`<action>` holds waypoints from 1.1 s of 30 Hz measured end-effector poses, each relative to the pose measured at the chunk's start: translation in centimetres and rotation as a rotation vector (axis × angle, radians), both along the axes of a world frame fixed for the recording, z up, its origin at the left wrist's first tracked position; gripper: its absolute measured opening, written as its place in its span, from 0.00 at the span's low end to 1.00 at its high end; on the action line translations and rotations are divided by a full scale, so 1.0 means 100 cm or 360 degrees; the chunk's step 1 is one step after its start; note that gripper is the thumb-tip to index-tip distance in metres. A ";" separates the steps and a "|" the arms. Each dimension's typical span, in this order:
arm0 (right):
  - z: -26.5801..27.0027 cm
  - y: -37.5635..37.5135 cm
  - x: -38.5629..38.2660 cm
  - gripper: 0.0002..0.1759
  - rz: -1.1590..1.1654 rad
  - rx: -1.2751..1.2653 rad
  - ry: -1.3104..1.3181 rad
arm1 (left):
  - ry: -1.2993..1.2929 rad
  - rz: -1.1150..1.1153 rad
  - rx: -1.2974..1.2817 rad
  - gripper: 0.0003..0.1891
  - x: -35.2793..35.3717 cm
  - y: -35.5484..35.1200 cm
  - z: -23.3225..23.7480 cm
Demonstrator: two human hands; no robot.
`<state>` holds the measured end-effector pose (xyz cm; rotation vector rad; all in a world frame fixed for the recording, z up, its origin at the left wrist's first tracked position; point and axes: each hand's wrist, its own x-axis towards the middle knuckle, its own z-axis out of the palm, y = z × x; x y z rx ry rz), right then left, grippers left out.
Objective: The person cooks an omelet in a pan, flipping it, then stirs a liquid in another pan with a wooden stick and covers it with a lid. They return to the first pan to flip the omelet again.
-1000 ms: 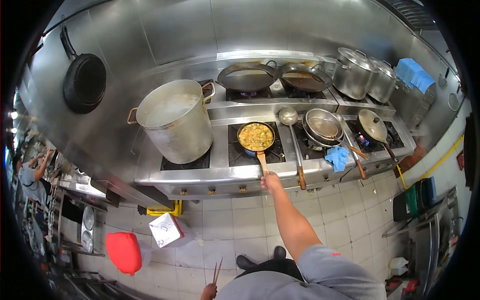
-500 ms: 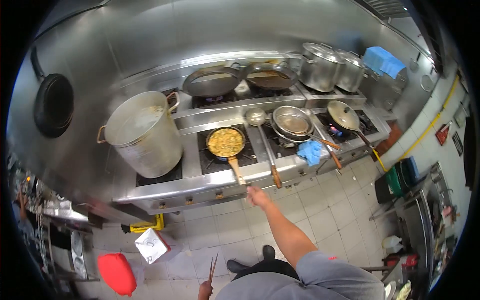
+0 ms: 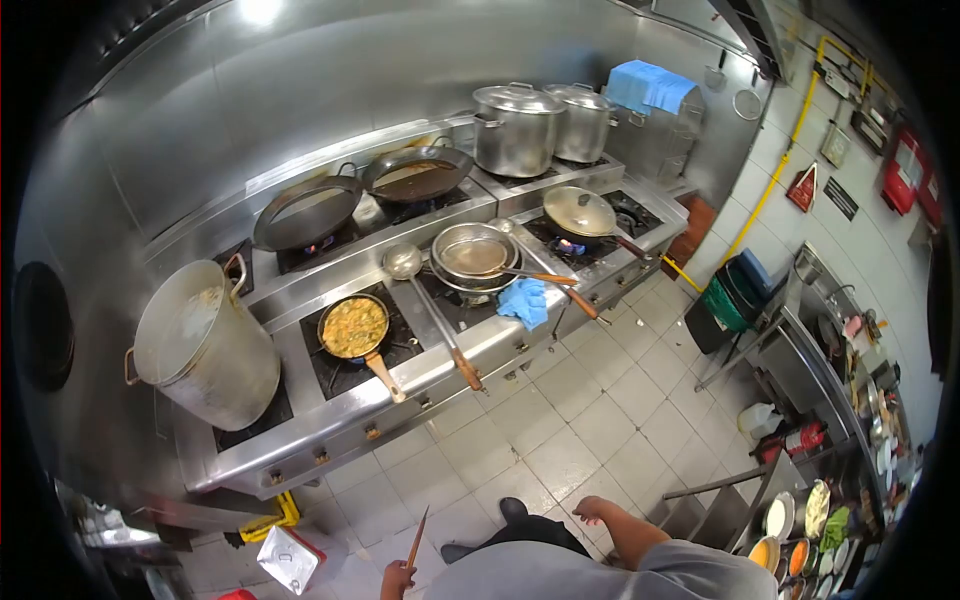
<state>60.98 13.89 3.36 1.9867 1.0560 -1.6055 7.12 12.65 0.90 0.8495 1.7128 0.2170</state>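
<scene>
My left hand (image 3: 398,576) is closed around a slim, brown, pointed tool (image 3: 418,535), which looks like tongs or chopsticks, tip up. At the lower middle, over the floor, my right hand (image 3: 592,510) hangs with its fingers loosely apart and nothing in it. A frying pan (image 3: 322,330) sits on a front burner, its wooden handle (image 3: 384,377) pointing toward me. In it lies a yellow egg-like mixture (image 3: 355,327) with green and orange bits. Right of the pan, a long-handled ladle (image 3: 403,262) rests across the stove edge.
A big stockpot (image 3: 225,370) stands left, with two woks (image 3: 310,215) behind. Strainers (image 3: 470,250), a blue cloth (image 3: 524,302), a lidded pan (image 3: 580,212) and lidded pots (image 3: 515,130) occupy the right of the stove. A counter with food containers (image 3: 781,514) is at lower right.
My right hand has drawn back from near the pan's handle toward my body, lower right. The view has swung right. The tool's two prongs showed apart before; now they look like one.
</scene>
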 end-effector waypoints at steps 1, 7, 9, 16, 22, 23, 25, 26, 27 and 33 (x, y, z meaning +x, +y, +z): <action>-0.003 0.005 0.007 0.23 -0.0014 -0.0002 0.0015 | -0.0022 -0.0014 -0.0053 0.15 0.002 0.004 0.003; 0.007 0.066 -0.019 0.21 0.0078 0.0155 0.0104 | -0.0132 0.0047 -0.0029 0.15 0.043 0.022 0.061; 0.013 0.094 -0.039 0.19 0.0136 0.0346 0.0305 | -0.0073 -0.0011 0.0001 0.14 0.065 0.027 0.094; 0.041 0.153 -0.065 0.20 0.0161 0.0592 0.0607 | 0.0196 -0.0300 0.0436 0.13 0.084 0.004 0.025; 0.015 0.174 -0.018 0.18 0.0545 0.0501 0.0447 | 0.0445 -0.0168 0.0209 0.20 0.114 -0.022 0.003; 0.012 0.174 -0.007 0.18 0.0525 0.0446 0.0416 | 0.0455 -0.0092 0.0176 0.20 0.116 -0.029 -0.008; 0.005 0.176 0.010 0.19 0.0544 0.0290 0.0325 | 0.0611 -0.0301 0.0569 0.20 0.114 -0.048 -0.028; -0.003 0.178 0.016 0.20 0.0592 0.0214 0.0244 | 0.0629 -0.0240 0.0544 0.20 0.117 -0.057 -0.025; 0.002 0.178 0.020 0.20 0.0554 0.0204 0.0286 | 0.0694 -0.0361 0.0506 0.18 0.120 -0.058 -0.022; 0.014 0.180 0.023 0.18 0.0434 0.0227 0.0328 | 0.0703 -0.0305 0.0040 0.14 0.140 -0.068 -0.008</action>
